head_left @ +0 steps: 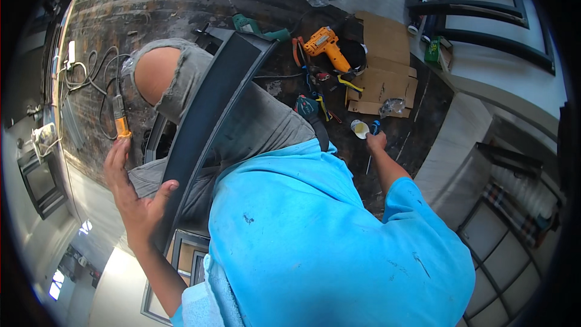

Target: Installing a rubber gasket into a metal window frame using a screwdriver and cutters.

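A long dark grey frame piece [209, 106] lies slanted across my legs, its far end tilted up to the right. My left hand [138, 203] is open beside its left edge, fingers stretched and thumb apart; whether the palm touches the piece is hard to see. Just beyond those fingertips, in the picture, is a corded tool [121, 118] with an orange end. Out to the right, my right hand [376, 142] is closed around a screwdriver [376, 127] with a blue handle; its thin shaft points back toward me. Next to that hand is a small white cup [359, 129] with something yellowish inside.
On the dark, stained board lie an orange drill [327, 47], a green power tool [257, 26], a teal tape measure [307, 106], pliers [351, 83] and flattened cardboard [387, 48]. Dark frames [469, 9] stand at the far right. A grey cable [91, 72] coils at left.
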A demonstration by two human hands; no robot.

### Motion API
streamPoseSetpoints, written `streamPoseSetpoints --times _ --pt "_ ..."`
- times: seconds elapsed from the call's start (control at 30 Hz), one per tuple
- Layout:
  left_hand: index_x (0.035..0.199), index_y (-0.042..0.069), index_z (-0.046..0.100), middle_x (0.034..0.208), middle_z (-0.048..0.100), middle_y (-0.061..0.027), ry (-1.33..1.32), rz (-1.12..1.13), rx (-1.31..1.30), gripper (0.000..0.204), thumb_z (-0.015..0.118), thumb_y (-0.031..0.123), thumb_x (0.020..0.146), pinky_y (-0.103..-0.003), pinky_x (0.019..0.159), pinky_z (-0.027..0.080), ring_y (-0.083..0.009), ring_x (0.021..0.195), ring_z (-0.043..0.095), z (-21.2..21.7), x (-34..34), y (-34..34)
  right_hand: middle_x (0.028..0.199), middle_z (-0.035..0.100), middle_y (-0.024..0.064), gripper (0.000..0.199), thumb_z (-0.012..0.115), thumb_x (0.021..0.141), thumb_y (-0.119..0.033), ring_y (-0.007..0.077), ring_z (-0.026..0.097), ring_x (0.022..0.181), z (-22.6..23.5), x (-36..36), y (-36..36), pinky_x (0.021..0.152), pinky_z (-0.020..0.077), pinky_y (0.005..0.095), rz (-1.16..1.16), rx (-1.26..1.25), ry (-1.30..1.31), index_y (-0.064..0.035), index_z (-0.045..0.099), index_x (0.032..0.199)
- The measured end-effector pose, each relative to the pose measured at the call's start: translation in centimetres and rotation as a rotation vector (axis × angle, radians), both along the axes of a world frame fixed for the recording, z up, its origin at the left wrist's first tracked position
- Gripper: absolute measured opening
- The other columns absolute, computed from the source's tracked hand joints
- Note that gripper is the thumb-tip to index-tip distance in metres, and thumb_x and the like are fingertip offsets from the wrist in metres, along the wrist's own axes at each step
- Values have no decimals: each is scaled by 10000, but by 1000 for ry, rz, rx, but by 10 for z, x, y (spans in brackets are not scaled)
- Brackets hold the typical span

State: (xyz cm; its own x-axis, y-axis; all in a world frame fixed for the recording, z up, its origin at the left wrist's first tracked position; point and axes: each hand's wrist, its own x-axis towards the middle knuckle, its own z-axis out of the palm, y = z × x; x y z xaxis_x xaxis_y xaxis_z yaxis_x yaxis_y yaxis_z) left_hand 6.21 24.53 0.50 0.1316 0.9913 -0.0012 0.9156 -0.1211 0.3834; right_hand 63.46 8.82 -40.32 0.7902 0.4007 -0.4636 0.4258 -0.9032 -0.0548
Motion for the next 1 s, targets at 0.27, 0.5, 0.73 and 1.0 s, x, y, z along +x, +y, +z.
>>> streamPoseSetpoints --times 0.27,0.5,0.73,1.0 --pt "1391 29 529 1358 546 -152 -21 27 7 872 874 471 723 -440 1093 399 -346 1269 514 2 5 -9 1075 708 272 474 770 696 -268 444 665 1082 18 8 9 940 525 483 169 10 94 9 673 1068" --pt "1271 2 602 1218 624 -160 -176 -77 43 678 888 315 742 -405 967 486 -337 1115 599 -9 15 12 901 684 258 404 724 679 -223 415 674 876 146 2 112 794 521 461 634 233 284 31 646 983" --pt "1300 17 579 1245 620 -139 -382 -306 73 673 899 194 735 -369 926 519 -287 1069 648 -32 53 50 718 584 144 272 678 721 -99 204 541 660 361 -114 276 681 483 362 1103 560 461 27 614 953" --pt "1484 58 427 1399 535 -105 -916 -295 54 933 919 157 697 -351 953 534 -228 1097 649 -39 81 73 751 617 177 294 695 721 -37 326 624 655 476 -257 320 664 509 369 1583 531 491 21 600 993"
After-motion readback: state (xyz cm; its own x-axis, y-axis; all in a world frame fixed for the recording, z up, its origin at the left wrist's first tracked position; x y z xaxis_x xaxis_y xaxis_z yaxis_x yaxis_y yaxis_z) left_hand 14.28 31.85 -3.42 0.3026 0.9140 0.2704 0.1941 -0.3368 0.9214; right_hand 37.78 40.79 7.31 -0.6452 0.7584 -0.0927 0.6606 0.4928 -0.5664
